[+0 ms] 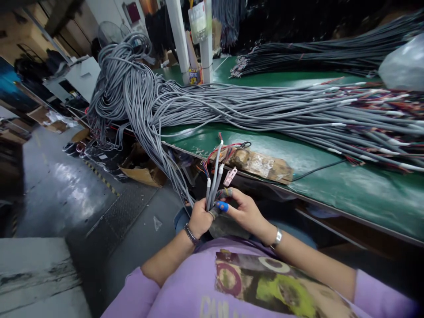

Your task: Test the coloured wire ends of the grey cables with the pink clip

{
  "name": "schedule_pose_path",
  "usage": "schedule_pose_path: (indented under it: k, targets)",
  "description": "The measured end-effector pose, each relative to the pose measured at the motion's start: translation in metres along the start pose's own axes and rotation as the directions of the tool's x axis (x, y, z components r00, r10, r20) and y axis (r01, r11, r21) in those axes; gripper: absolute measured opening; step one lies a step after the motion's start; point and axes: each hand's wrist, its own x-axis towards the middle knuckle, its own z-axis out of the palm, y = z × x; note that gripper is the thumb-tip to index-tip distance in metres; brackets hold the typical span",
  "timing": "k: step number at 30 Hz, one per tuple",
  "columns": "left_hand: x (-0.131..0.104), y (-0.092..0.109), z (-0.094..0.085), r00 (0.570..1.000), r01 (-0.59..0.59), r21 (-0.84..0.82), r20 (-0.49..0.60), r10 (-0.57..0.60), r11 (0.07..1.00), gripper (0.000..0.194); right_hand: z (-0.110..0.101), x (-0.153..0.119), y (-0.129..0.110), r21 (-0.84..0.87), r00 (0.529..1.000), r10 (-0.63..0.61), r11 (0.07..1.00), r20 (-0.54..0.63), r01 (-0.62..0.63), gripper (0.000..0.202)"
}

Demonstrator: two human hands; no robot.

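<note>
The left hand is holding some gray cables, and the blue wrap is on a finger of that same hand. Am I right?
Not quite. The head view shows the blue wrap on a finger of the right hand, not the left. The left hand is indeed holding some gray cables.

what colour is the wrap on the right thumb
The thumb wrap is bright blue, seen best in the head view.
</note>
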Motion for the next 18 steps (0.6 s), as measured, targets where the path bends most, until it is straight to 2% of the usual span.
schedule_pose_path:
  k: [4, 11, 14, 18]
  targets:
    - [-0.003, -0.002, -0.003, 1.000, 0.006, 0.050, 0.024, -0.007, 0.999, 0.026, 0.005, -0.001, 0.004, 0.067, 0.997, 0.057, 0.996, 0.041, -0.060, 0.014]
    - [-0.016, -0.005, -0.014, 0.998, 0.008, 0.015, 0.064, -0.009, 1.000, 0.030, 0.009, -0.010, 0.001, 0.255, 0.979, 0.167, 0.947, 0.119, -0.193, 0.018]
    - [-0.022, -0.004, -0.018, 1.000, 0.019, 0.020, 0.024, -0.020, 1.000, 0.032, 0.010, -0.013, -0.001, 0.271, 0.979, 0.183, 0.941, 0.089, -0.201, 0.018]
    - [-0.029, -0.008, -0.019, 0.997, -0.061, 0.068, -0.043, 0.064, 0.996, 0.033, 0.007, -0.019, -0.002, 0.269, 0.983, 0.181, 0.947, 0.013, -0.178, 0.019]
